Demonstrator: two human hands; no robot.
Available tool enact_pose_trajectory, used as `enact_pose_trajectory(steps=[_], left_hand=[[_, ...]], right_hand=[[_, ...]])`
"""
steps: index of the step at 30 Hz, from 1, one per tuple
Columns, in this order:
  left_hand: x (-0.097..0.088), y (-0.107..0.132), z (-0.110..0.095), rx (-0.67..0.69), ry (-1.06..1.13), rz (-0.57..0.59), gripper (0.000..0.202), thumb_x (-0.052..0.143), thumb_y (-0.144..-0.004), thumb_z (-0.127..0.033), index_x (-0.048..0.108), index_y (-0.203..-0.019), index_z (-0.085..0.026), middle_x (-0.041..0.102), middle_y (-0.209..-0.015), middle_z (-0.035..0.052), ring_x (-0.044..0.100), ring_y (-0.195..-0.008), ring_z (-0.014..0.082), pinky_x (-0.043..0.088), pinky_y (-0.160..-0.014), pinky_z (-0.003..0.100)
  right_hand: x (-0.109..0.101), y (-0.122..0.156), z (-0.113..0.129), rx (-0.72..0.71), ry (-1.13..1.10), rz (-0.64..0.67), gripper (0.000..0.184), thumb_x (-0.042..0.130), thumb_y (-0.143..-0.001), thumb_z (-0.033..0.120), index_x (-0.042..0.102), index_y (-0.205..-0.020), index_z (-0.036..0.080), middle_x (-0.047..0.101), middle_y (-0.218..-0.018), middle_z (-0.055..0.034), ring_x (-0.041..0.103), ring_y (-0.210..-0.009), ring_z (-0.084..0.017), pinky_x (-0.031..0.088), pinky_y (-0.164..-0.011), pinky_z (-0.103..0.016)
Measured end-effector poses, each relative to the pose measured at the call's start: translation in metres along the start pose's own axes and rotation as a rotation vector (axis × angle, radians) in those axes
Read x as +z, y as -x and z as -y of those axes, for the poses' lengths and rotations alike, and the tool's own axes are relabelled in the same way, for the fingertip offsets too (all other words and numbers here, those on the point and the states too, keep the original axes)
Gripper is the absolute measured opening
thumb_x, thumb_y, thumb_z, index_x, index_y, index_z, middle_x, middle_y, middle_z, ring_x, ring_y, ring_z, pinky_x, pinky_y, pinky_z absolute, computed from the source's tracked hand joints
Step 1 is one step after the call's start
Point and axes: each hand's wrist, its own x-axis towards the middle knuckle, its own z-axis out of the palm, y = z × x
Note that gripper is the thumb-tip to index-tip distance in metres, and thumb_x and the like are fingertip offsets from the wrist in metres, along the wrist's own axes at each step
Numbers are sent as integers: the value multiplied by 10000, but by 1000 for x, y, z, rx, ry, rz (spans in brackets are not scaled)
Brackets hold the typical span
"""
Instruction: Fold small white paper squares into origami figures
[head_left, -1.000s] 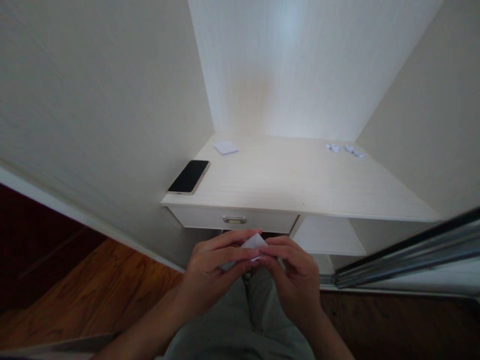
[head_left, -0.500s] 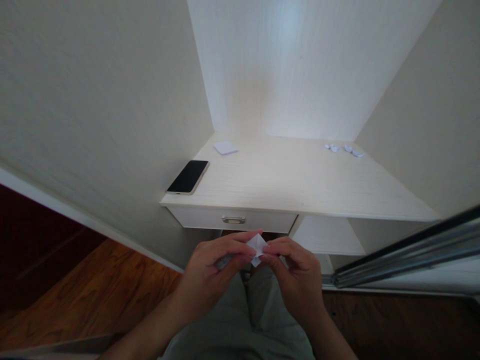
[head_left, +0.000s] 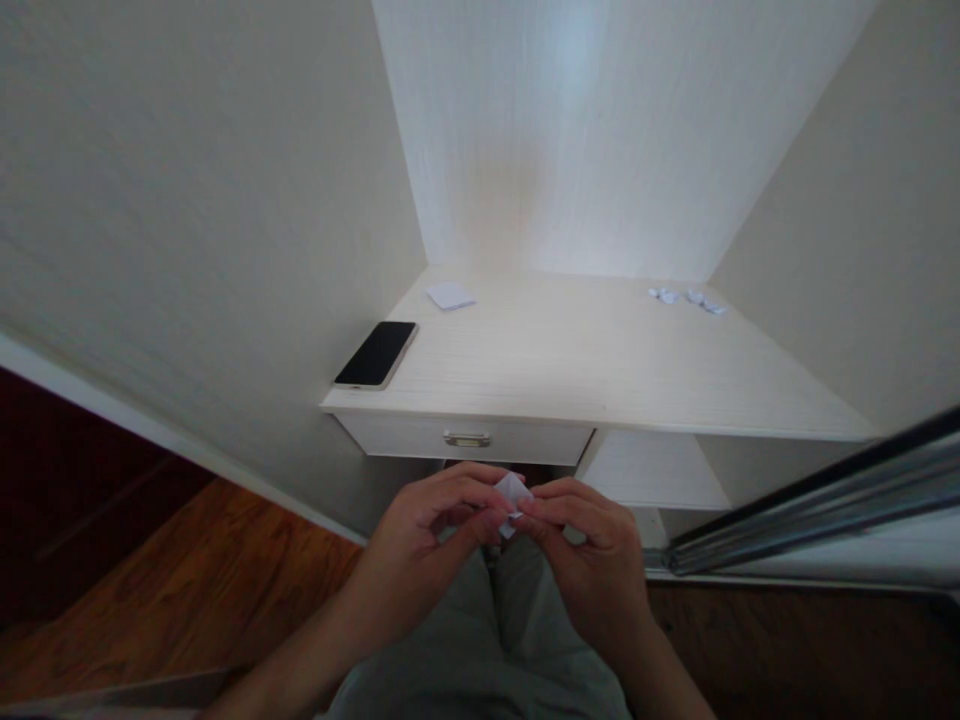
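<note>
A small piece of folded white paper point(head_left: 513, 488) is pinched between both hands, just in front of the drawer and above the lap. My left hand point(head_left: 442, 520) grips its left side with thumb and fingers. On the paper's right side, the thumb and index finger of my right hand point(head_left: 581, 525) are closed. Fingertips hide part of the paper; a lower tip pokes out beneath them.
On the white shelf top point(head_left: 540, 350) lie a phone point(head_left: 376, 354) at the left edge, a flat folded paper square point(head_left: 450, 296) behind it, and several small paper pieces point(head_left: 697, 298) at the back right. A drawer point(head_left: 465, 438) sits below; a metal track point(head_left: 810, 510) runs at right.
The fingers of both hands have closed in further on the paper, which looks smaller and slightly tilted. Things on the shelf stay where they were.
</note>
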Motion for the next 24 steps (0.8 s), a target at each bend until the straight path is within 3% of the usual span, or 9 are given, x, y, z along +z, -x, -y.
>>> enact_pose_trajectory(steps=[5,15,21,24], left_hand=[[-2,3,5,-69,92,30,123,677,-931,-212,797,-911,-232,683,-1121,51,688,-858,146,590,-636,197],[0,4,3,-167,70,-43,128,720,-898,-285,815,-910,-200,710,-1142,109,723,-875,208,623,-567,235],[-2,8,2,9,-86,-141,72,765,-851,-199,819,-882,-234,790,-1045,62,751,-958,203,631,-843,274],[-1,10,3,-18,-76,-164,106,765,-854,-198,813,-934,-247,805,-1049,43,761,-974,200,623,-883,280]], right_hand=[[1,-1,4,100,-31,17,122,795,-828,132,813,-831,252,774,-831,-11,684,-686,-129,518,-600,-228],[3,-4,14,311,-9,54,72,768,-858,210,798,-798,236,734,-750,2,611,-649,-130,443,-579,-244],[6,-2,12,164,-29,67,122,724,-883,151,807,-875,241,780,-903,-31,710,-803,-159,528,-675,-247],[7,-1,11,125,-30,61,134,707,-893,142,801,-892,238,774,-925,-35,711,-808,-151,538,-683,-242]])
